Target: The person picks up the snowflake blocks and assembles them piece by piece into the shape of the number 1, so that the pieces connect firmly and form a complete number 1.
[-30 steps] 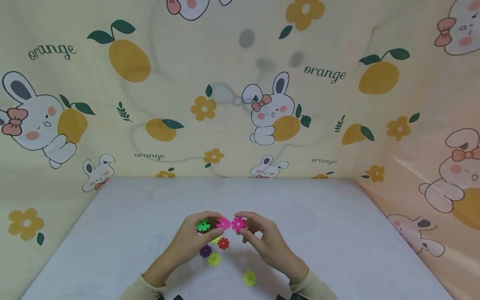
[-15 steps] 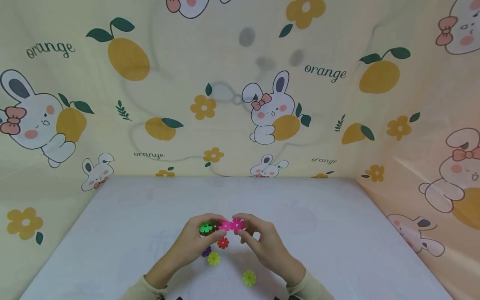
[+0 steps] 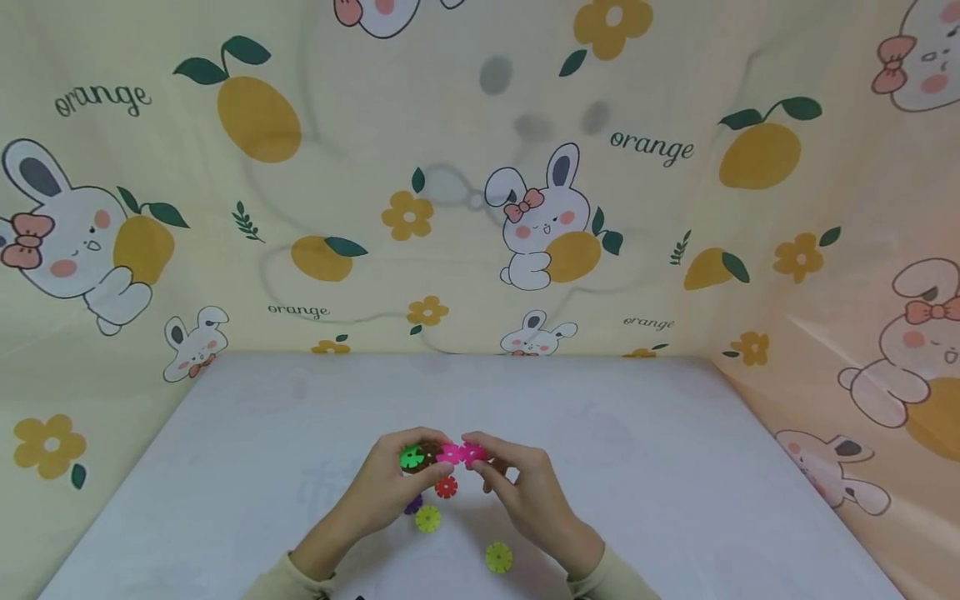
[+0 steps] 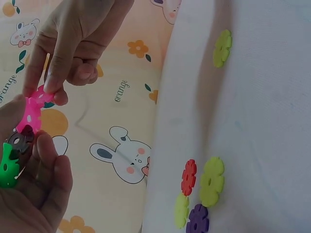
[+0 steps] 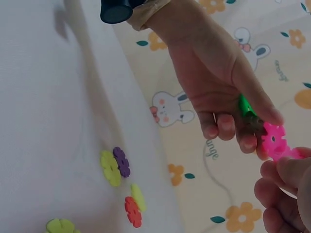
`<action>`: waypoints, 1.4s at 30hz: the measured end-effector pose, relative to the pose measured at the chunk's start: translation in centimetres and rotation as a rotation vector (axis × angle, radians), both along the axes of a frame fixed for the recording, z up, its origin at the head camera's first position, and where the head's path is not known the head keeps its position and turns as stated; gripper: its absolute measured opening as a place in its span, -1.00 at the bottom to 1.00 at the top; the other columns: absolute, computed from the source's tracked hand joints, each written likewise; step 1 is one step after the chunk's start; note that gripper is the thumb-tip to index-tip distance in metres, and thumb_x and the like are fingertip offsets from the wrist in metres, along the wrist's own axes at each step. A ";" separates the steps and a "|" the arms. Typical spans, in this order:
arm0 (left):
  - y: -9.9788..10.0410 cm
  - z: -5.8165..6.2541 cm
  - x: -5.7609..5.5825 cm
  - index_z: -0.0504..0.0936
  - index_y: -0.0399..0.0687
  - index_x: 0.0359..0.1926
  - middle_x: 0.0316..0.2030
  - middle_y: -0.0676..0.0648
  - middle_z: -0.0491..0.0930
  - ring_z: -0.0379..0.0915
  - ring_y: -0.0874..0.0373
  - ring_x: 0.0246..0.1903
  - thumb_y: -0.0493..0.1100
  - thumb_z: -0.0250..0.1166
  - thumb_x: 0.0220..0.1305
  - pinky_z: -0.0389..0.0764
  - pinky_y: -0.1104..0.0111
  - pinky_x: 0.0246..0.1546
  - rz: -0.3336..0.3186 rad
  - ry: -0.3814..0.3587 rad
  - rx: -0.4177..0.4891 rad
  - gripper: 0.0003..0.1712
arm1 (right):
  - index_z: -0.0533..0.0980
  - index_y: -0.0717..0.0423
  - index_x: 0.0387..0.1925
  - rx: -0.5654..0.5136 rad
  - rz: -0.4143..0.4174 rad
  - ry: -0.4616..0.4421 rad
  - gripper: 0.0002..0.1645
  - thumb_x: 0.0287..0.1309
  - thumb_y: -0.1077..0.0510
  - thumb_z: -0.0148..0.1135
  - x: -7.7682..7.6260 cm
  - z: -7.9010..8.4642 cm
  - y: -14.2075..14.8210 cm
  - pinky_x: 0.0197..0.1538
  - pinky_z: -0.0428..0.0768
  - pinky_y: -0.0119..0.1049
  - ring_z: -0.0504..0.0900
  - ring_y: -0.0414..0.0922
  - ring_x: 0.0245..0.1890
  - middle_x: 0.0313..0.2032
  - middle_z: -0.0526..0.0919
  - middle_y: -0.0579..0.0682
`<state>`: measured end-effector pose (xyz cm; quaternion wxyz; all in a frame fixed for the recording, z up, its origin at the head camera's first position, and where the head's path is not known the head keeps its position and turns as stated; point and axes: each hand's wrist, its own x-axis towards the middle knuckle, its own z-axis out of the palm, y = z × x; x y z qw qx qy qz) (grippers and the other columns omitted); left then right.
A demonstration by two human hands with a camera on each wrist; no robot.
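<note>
My left hand (image 3: 378, 479) grips a short chain of notched plastic snowflake discs between thumb and fingers. In it are a green disc (image 3: 411, 457), a dark brown disc (image 4: 19, 141) and a pink disc (image 5: 274, 138). My right hand (image 3: 538, 483) pinches a second pink disc (image 3: 473, 454) by its outer edge. The two pink discs meet edge to edge at an angle, their rims overlapping in both wrist views. Both hands are raised above the white table (image 3: 637, 467). Fingers partly cover the green and brown discs.
Below the hands lie a red disc (image 3: 446, 487), a yellow-green disc (image 3: 428, 518) and a purple disc (image 5: 121, 162), partly hidden in the head view. Another yellow-green disc (image 4: 181, 210) lies beside the red one. One more yellow-green disc (image 3: 498, 557) sits nearer the front. A printed cloth (image 3: 465, 250) encloses the table.
My right hand has moved left, bringing its pink disc from a small gap into contact with the left hand's pink disc, and has turned it more edge-on. The left hand has shifted slightly right.
</note>
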<state>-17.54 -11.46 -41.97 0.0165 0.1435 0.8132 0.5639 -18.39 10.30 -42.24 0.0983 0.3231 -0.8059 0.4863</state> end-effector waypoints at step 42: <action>-0.4 -0.1 -0.1 0.70 -0.12 0.01 -0.21 -0.15 0.75 0.61 0.17 -0.37 0.05 0.25 0.44 0.67 0.44 -0.29 -0.122 0.000 -0.029 -0.64 | 0.53 0.04 0.25 -0.028 0.107 -0.254 -0.56 0.36 0.20 0.25 -0.3 0.3 0.6 -0.24 0.66 -0.34 0.62 -0.29 -0.48 -0.30 0.76 0.11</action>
